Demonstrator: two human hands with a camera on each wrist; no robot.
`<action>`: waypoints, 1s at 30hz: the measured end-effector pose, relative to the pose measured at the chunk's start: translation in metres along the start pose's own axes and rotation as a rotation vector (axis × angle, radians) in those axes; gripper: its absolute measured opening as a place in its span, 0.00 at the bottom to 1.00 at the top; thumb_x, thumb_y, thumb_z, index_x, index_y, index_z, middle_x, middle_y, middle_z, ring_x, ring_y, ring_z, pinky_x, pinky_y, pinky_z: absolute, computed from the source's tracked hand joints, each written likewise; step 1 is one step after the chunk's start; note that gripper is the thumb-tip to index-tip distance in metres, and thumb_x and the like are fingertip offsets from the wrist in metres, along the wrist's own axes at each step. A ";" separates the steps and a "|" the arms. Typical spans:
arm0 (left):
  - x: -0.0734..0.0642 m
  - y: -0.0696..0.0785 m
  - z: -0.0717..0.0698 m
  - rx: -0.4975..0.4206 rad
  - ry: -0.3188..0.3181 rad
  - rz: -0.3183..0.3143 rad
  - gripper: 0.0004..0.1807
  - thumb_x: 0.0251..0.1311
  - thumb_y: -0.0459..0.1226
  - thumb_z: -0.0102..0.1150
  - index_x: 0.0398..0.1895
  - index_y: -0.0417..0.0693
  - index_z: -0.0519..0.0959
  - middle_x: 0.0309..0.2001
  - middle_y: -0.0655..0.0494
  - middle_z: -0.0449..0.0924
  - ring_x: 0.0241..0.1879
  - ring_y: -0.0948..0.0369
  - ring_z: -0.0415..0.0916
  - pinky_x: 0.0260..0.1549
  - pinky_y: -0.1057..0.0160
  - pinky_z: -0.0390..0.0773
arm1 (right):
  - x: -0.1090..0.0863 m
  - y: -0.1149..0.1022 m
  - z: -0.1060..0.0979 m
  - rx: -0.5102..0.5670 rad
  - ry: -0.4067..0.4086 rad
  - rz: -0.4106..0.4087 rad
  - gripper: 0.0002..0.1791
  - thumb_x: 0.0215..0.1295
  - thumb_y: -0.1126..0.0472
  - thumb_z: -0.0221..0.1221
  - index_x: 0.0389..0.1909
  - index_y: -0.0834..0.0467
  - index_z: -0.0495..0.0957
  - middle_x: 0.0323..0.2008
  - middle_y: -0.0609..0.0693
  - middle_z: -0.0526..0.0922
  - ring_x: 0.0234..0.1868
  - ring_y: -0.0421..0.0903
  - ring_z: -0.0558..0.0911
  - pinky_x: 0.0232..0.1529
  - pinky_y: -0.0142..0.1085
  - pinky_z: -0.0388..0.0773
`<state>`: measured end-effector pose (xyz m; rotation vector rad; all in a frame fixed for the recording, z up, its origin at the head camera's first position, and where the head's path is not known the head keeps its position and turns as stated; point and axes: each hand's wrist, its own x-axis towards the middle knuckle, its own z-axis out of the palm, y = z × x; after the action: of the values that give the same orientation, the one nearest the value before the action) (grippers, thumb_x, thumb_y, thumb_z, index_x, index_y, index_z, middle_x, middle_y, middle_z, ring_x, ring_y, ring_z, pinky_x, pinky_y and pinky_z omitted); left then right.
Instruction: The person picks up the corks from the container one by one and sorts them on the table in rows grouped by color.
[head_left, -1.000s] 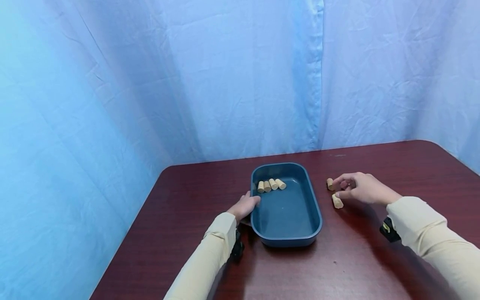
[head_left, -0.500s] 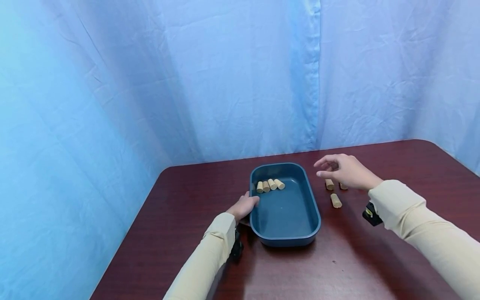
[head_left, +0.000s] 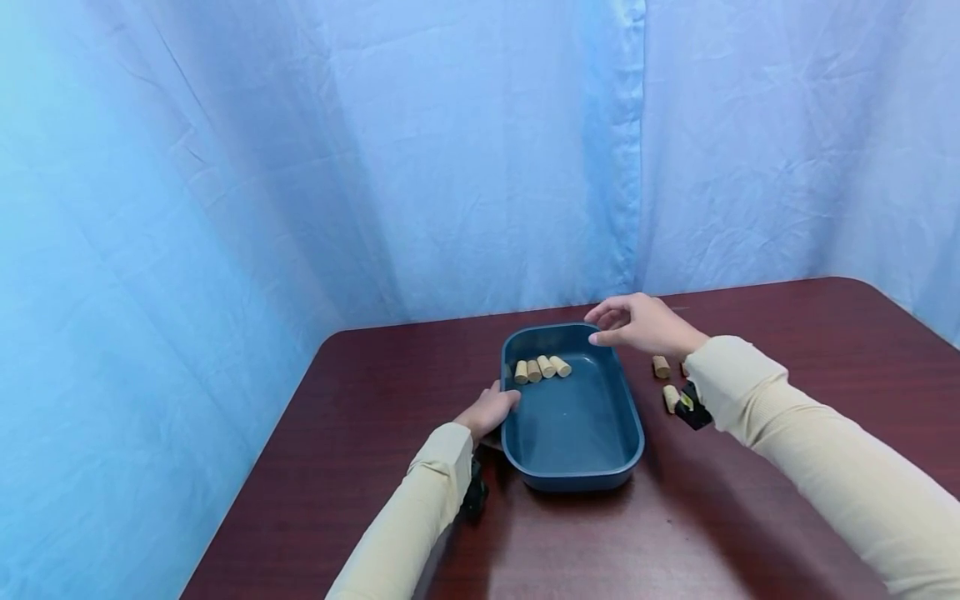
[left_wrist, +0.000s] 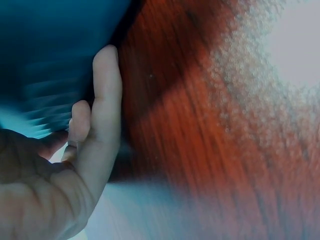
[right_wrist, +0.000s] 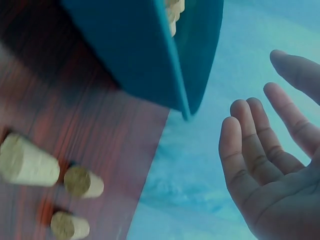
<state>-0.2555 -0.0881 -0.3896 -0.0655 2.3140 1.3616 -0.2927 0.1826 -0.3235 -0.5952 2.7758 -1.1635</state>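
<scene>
Four corks in a row inside the blue tray, toward eleven o'clock from its centre. At nine o'clock on the tray, left hand in a grip on the side wall, thumb over the rim, fingers against the outside. Toward one o'clock, right hand in the air by the far corner, empty, fingers loosely bent, thumb apart from them. Between two and three o'clock, just beside the tray, three loose corks on the dark red table, two of them partly hidden in the head view by the right sleeve and black wrist camera. Past twelve o'clock, pale blue curtain.
</scene>
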 end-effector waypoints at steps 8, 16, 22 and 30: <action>-0.001 0.000 0.002 0.008 0.003 -0.005 0.45 0.61 0.40 0.42 0.83 0.44 0.41 0.79 0.41 0.42 0.57 0.42 0.70 0.39 0.47 0.85 | 0.018 -0.010 0.015 0.048 -0.034 0.056 0.24 0.71 0.56 0.62 0.62 0.65 0.77 0.58 0.67 0.78 0.58 0.62 0.77 0.55 0.55 0.78; -0.001 -0.001 0.002 0.000 0.015 -0.012 0.45 0.61 0.39 0.42 0.83 0.44 0.42 0.79 0.41 0.43 0.57 0.42 0.69 0.40 0.47 0.84 | 0.032 -0.016 0.032 0.110 -0.039 0.121 0.24 0.72 0.58 0.61 0.63 0.66 0.76 0.58 0.68 0.78 0.57 0.63 0.78 0.57 0.54 0.78; 0.000 -0.001 0.003 -0.009 0.028 -0.011 0.43 0.62 0.38 0.42 0.82 0.43 0.45 0.75 0.39 0.49 0.56 0.41 0.71 0.40 0.45 0.85 | 0.040 -0.015 0.045 0.178 -0.039 0.189 0.23 0.72 0.59 0.60 0.63 0.67 0.76 0.62 0.69 0.75 0.60 0.64 0.76 0.60 0.56 0.76; -0.001 -0.002 0.005 -0.018 0.032 -0.020 0.44 0.62 0.39 0.42 0.82 0.43 0.43 0.76 0.40 0.48 0.56 0.41 0.71 0.42 0.44 0.84 | 0.046 -0.012 0.058 0.193 -0.038 0.229 0.21 0.72 0.60 0.60 0.61 0.67 0.77 0.60 0.68 0.78 0.59 0.64 0.78 0.60 0.54 0.76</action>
<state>-0.2523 -0.0848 -0.3926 -0.1165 2.3209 1.3812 -0.3186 0.1185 -0.3524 -0.2702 2.5750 -1.3287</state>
